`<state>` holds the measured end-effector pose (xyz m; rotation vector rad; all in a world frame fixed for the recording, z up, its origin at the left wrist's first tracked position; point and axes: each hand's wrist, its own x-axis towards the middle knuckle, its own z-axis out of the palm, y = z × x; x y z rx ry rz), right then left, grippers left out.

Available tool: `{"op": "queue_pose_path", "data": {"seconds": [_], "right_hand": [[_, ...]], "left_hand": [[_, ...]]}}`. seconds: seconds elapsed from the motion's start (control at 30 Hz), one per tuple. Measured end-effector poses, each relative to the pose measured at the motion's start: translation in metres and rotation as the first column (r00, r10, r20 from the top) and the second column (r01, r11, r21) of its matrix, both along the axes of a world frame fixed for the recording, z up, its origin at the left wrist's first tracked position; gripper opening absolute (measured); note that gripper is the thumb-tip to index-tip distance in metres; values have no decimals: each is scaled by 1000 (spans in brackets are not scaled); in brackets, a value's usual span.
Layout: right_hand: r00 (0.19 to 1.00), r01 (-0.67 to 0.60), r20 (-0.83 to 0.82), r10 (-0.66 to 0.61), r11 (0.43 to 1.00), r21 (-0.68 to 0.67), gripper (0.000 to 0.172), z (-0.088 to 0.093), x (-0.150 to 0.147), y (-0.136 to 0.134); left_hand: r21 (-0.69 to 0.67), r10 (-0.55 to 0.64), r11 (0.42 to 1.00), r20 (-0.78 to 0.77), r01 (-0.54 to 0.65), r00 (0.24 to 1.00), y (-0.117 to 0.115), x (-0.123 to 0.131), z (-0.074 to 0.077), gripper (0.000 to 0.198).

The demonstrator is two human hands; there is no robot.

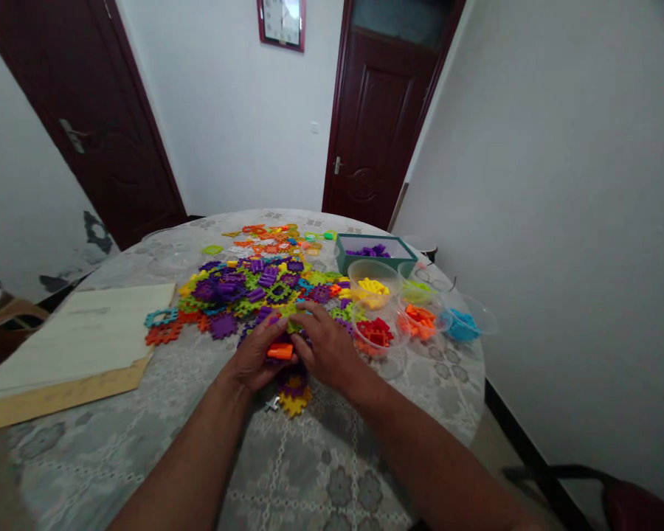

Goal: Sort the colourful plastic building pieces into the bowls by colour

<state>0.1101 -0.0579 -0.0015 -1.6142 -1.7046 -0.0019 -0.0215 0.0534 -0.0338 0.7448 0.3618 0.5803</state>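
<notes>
Both hands meet at the near edge of a heap of colourful plastic gear pieces [279, 293]. My left hand [250, 360] is closed, with an orange plastic building piece [279, 352] showing between its thumb and fingers. Curled in from the other side, my right hand [329, 345] has its fingertips bent over the pieces by a lime-green gear piece [291, 318]. What those fingertips pinch, if anything, is hidden. Below the hands lie a yellow gear piece [295, 403] with a purple one overlapping it, and a small grey piece [271, 404].
To the right stand clear bowls of red pieces [373, 333], yellow pieces [372, 289], orange pieces [419, 322] and blue pieces [462, 325]. Behind them is a green-edged box [346, 262] with purple pieces. Cardboard sheets [83, 332] lie at the left of the round table.
</notes>
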Motion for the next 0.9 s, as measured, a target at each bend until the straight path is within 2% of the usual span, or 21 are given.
{"op": "queue_pose_path", "data": {"seconds": [0.1, 0.2, 0.3, 0.43, 0.5, 0.57, 0.63, 0.7, 0.9], "right_hand": [[998, 3, -57, -2, 1000, 26, 28, -3, 0, 1], [992, 17, -129, -10, 998, 60, 26, 3, 2, -1], [951, 137, -289, -110, 988, 73, 28, 15, 15, -7], [803, 262, -555, -216, 965, 5, 39, 31, 57, -20], [769, 290, -588, -252, 957, -32, 44, 34, 87, -26], [771, 335, -557, -309, 940, -59, 47, 36, 119, -30], [779, 420, -471, -414, 902, -98, 48, 36, 151, -35], [758, 528, -369, -538, 838, -136, 46, 38, 181, -40], [610, 741, -218, -762, 646, -186, 54, 47, 256, -52]], "left_hand": [[-3, -12, 1000, -3, 12, 1000, -1, 1, 2, 38], [-11, -6, 1000, -10, 6, 1000, -2, 0, 6, 36], [-11, 6, 1000, -31, -6, 1000, -2, -3, 12, 44], [-10, 33, 999, -60, -33, 998, -3, -6, 19, 47], [-17, 42, 999, -76, -43, 996, -4, -6, 19, 47], [-21, 36, 999, -77, -37, 996, -3, -4, 18, 48], [-24, 33, 999, -72, -35, 997, -3, -3, 17, 49], [-34, 29, 999, -66, -31, 997, -2, -3, 16, 49], [-130, -19, 991, -7, 18, 1000, -1, -4, 14, 46]]}}
